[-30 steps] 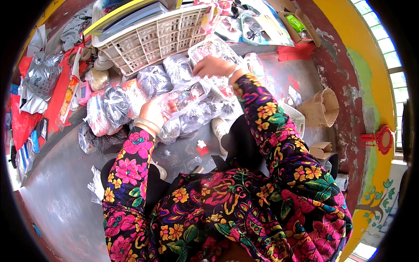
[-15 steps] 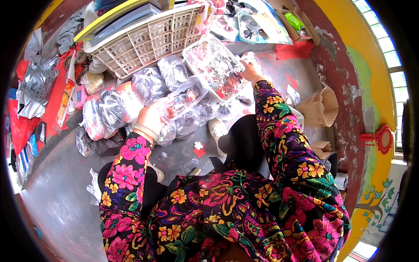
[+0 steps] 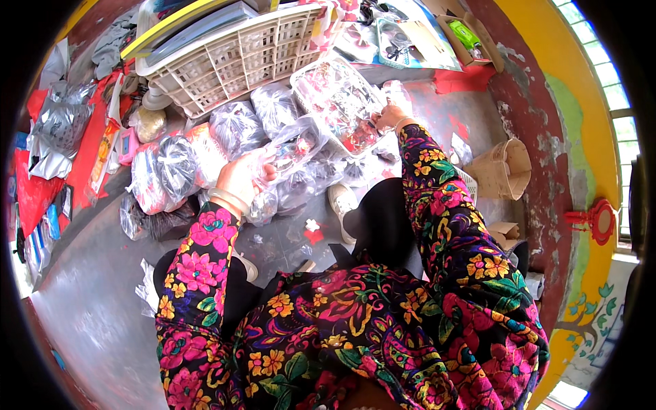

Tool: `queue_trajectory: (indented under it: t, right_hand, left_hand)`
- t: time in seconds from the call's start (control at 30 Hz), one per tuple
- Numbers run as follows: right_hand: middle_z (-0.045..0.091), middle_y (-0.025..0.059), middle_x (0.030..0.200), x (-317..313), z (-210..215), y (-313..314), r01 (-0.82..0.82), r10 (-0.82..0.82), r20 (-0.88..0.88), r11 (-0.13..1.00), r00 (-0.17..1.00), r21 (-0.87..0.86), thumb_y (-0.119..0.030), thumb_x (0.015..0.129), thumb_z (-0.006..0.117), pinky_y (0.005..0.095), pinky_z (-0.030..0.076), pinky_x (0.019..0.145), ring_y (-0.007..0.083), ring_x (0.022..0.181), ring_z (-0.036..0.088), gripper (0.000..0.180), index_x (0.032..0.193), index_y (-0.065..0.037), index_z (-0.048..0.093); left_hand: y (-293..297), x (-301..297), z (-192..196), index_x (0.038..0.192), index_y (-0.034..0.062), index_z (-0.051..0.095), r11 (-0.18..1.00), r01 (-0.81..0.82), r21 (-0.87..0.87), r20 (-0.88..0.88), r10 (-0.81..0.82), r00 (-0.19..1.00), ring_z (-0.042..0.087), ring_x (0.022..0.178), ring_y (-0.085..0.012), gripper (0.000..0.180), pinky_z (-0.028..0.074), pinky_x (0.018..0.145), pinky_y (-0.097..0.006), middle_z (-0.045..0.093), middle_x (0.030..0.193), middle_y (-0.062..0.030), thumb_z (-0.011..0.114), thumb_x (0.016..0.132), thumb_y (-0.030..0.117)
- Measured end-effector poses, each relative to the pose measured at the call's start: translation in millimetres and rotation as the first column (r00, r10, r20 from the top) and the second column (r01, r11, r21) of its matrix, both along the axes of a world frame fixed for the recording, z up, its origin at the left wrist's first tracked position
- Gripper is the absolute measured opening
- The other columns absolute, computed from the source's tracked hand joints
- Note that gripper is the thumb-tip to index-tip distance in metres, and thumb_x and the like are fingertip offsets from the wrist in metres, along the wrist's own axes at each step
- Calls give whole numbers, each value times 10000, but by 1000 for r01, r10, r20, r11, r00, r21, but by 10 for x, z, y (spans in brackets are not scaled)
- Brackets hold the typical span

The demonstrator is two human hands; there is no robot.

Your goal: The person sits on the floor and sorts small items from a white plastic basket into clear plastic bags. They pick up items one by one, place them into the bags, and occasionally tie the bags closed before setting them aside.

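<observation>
My left hand (image 3: 240, 176) is closed on the gathered side of a clear plastic bag (image 3: 299, 145). Small red and dark pieces show through the film. Just beyond it stands a shallow white basket (image 3: 316, 74) full of small, mostly silvery and red wrapped-looking pieces (image 3: 345, 102); their kind is too small to tell. At the basket's right side, my right hand (image 3: 392, 117) has its fingers bent together over the pieces by the rim. Whatever its fingertips hold is hidden. A clear plastic bag (image 3: 398, 94) lies just beyond that hand.
Several filled plastic bags (image 3: 236, 128) lie on the grey floor before me, around the white basket. Behind them stands a large cream crate (image 3: 232, 58). A cardboard box (image 3: 500, 171) sits to the right by the peeling wall, and red sheets (image 3: 82, 164) spread at left.
My right hand has drawn slightly nearer to me along the basket's right side, its fingers lower among the pieces. The left hand keeps hold of the plastic bag, nearly unmoved.
</observation>
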State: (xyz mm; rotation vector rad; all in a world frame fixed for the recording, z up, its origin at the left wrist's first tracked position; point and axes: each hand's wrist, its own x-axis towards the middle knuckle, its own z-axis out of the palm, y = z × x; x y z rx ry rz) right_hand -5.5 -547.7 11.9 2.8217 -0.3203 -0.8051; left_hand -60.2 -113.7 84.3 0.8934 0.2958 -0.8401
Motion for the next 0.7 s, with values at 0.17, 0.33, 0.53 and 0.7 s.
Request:
queue_trajectory:
  t: [0.17, 0.33, 0.53, 0.7]
  right_hand:
    - [547, 160, 1051, -44, 46, 115, 63, -63, 14, 997, 998, 35, -324, 523, 689, 332, 445, 786, 267, 922, 538, 423, 885, -109, 651]
    - [612, 126, 737, -169, 518, 71, -10, -45, 197, 964, 979, 266, -315, 557, 688, 315, 457, 709, 236, 781, 582, 385, 860, -81, 645]
    - [599, 95, 724, -118, 1149, 885, -359, -209, 496, 468, 843, 808, -265, 681, 669, 300, 448, 633, 208, 658, 574, 281, 798, -25, 582]
    - [597, 119, 741, -261, 973, 1901, -461, 327, 330, 529, 886, 713, -275, 702, 643, 341, 443, 649, 261, 704, 583, 266, 835, -60, 562]
  left_hand:
    - [17, -21, -57, 1021, 17, 551, 992, 63, 109, 33, -67, 997, 582, 651, -201, 311, 458, 578, -285, 591, 728, -109, 445, 857, 259]
    - [-5, -38, -78, 1059, 30, 546, 984, 130, 125, 84, -141, 986, 590, 680, -203, 337, 466, 610, -290, 600, 752, -110, 416, 870, 277]
    - [7, -88, -181, 1071, 54, 474, 985, 144, 94, 64, -151, 986, 610, 717, -229, 326, 488, 651, -319, 606, 813, -155, 392, 878, 304]
    - [-30, -105, -131, 1087, 42, 489, 986, 114, 123, 31, -118, 992, 608, 735, -249, 330, 482, 680, -338, 606, 817, -162, 349, 892, 268]
